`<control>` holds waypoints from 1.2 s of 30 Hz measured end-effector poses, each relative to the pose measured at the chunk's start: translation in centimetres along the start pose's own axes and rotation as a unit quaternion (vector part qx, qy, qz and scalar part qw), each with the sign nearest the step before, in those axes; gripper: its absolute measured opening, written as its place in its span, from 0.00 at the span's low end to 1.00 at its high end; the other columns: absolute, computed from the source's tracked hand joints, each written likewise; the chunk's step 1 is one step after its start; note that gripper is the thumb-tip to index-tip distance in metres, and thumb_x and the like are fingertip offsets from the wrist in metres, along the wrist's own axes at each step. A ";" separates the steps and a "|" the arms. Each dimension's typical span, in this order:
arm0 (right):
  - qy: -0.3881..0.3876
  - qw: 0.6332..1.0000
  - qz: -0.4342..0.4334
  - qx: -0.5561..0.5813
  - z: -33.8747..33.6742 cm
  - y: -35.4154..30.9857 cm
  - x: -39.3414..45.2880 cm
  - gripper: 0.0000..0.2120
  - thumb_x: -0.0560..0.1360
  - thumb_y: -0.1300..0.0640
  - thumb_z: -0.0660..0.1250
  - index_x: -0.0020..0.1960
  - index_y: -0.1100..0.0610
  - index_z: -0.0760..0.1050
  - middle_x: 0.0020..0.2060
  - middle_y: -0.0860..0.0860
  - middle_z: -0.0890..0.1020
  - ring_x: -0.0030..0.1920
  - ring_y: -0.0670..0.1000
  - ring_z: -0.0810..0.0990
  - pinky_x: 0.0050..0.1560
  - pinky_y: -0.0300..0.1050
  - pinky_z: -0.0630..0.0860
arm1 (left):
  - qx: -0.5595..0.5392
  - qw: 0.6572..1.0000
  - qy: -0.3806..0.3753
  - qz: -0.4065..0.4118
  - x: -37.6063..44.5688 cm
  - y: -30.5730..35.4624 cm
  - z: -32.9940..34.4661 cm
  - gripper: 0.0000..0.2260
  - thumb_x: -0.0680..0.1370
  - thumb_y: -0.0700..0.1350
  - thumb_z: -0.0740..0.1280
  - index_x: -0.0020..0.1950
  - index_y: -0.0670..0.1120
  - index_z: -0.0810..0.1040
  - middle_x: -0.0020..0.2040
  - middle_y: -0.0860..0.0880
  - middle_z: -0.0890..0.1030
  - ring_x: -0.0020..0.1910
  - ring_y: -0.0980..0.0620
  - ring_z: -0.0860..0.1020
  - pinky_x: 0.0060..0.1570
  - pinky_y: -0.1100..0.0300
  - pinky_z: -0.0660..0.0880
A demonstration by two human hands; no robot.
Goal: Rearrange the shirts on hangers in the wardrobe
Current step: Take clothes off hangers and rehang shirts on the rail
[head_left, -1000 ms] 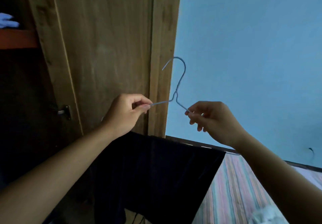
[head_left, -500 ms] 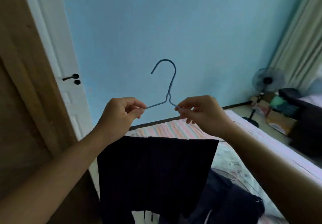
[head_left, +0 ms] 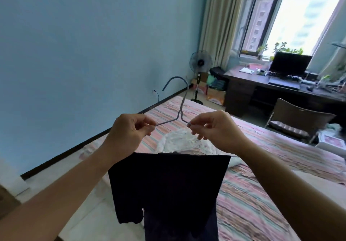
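I hold a thin blue-grey wire hanger (head_left: 181, 109) up in front of me, hook upward. My left hand (head_left: 129, 134) pinches its left shoulder wire and my right hand (head_left: 215, 130) pinches the right one. A dark navy garment (head_left: 168, 186) hangs folded over the hanger's lower bar, below my wrists. The wardrobe is out of view.
A bed with a striped pink cover (head_left: 262, 194) lies below, with a white garment (head_left: 187, 143) on it. A standing fan (head_left: 200, 62), a dark desk (head_left: 262, 85) with a laptop, a chair (head_left: 297, 121) and a window stand at the right. A blue wall fills the left.
My view has swung right, from the wooden wardrobe door to the bed and desk. Both hands kept the same pinch on the hanger, which travelled with me.
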State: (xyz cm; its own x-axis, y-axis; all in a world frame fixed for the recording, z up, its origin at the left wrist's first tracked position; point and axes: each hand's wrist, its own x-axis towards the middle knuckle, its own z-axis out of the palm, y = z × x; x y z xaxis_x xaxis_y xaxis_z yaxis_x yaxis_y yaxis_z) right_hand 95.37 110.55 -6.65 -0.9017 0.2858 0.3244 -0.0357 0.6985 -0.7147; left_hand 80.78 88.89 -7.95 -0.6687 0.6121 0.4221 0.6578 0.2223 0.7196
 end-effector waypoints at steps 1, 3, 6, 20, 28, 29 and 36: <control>0.002 1.000 0.007 -0.005 -0.1 0.3 -0.5 0.03 0.76 0.60 0.73 0.48 0.56 0.85 0.35 0.49 0.86 0.32 0.48 0.83 0.35 0.34 0.76 | -0.008 1.000 -0.010 0.000 0.1 -0.2 0.6 0.10 0.74 0.39 0.74 0.42 0.55 0.83 0.32 0.61 0.83 0.31 0.61 0.80 0.36 0.73 0.73; 0.005 1.000 0.026 -0.005 -0.2 1.3 -1.2 0.04 0.76 0.60 0.72 0.48 0.55 0.85 0.35 0.47 0.86 0.33 0.46 0.83 0.35 0.33 0.76 | -0.025 0.999 -0.027 -0.002 0.5 -0.8 1.9 0.08 0.74 0.38 0.74 0.44 0.51 0.85 0.33 0.63 0.82 0.32 0.62 0.81 0.36 0.75 0.73; 0.004 0.998 0.052 -0.018 -0.2 3.4 -1.7 0.05 0.76 0.60 0.72 0.48 0.52 0.85 0.35 0.44 0.85 0.33 0.46 0.83 0.35 0.33 0.76 | -0.037 0.998 -0.053 -0.001 1.1 -1.8 4.1 0.06 0.74 0.36 0.74 0.46 0.47 0.86 0.32 0.62 0.82 0.33 0.62 0.80 0.36 0.75 0.73; -0.050 0.977 0.205 -0.033 2.6 22.2 2.5 0.07 0.76 0.65 0.69 0.44 0.57 0.83 0.34 0.50 0.85 0.34 0.51 0.84 0.35 0.32 0.76 | -0.034 0.979 -0.173 -0.104 7.8 -13.2 20.5 0.10 0.75 0.38 0.73 0.40 0.53 0.83 0.33 0.52 0.82 0.32 0.56 0.80 0.38 0.63 0.75; -0.096 0.948 0.299 -0.050 5.6 37.4 7.7 0.06 0.76 0.62 0.69 0.44 0.55 0.83 0.36 0.50 0.85 0.40 0.52 0.83 0.49 0.50 0.80 | 0.006 0.946 -0.250 -0.208 14.3 -22.3 33.4 0.07 0.77 0.39 0.71 0.45 0.50 0.83 0.39 0.52 0.83 0.40 0.56 0.80 0.43 0.65 0.73; -0.102 0.945 0.305 -0.051 6.0 39.3 8.4 0.05 0.76 0.61 0.69 0.44 0.55 0.83 0.36 0.49 0.85 0.41 0.51 0.83 0.49 0.50 0.80 | 0.014 0.943 -0.254 -0.216 15.1 -23.4 34.8 0.06 0.77 0.38 0.71 0.47 0.50 0.84 0.40 0.52 0.83 0.42 0.55 0.81 0.46 0.62 0.75; -0.133 0.933 0.324 -0.087 8.8 50.9 14.0 0.06 0.76 0.59 0.68 0.42 0.54 0.82 0.37 0.48 0.84 0.42 0.51 0.81 0.47 0.47 0.78 | 0.059 0.932 -0.250 -0.255 20.5 -31.1 43.5 0.06 0.77 0.40 0.69 0.47 0.50 0.85 0.44 0.53 0.84 0.47 0.54 0.80 0.51 0.60 0.74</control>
State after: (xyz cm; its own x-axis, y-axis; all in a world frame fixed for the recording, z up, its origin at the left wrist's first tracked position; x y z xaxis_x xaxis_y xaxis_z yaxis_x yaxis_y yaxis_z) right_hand 77.10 144.40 -43.94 -0.7862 0.5271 -0.3226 0.6027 0.5384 -0.5891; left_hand 61.72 127.58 -45.63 -0.6790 0.6751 -0.2885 0.3523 0.6445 0.6786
